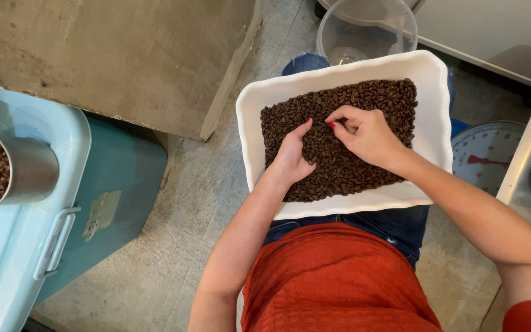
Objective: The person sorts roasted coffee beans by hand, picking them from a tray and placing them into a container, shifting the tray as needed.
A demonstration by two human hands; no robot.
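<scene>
1. While the white tray rests across the person's lap, a flat bed of dark roasted coffee beans fills its middle, leaving a bare white border all round.
2. Resting on the beans near the tray's left-centre, the left hand lies with its fingers together and the thumb raised toward the other hand; whether it grips any bean cannot be told.
3. Just beside it, the right hand sits on the beans with fingers curled inward and the thumb and forefinger tips pressed together, as in a pinch; what lies between them is too small to tell.
4. Beyond the tray's far edge stands a clear plastic container.
5. Right of the tray, on the floor, a round dial scale shows a red needle.
6. Well apart at far left, a metal cup holding more beans stands on a light blue lidded bin.
</scene>
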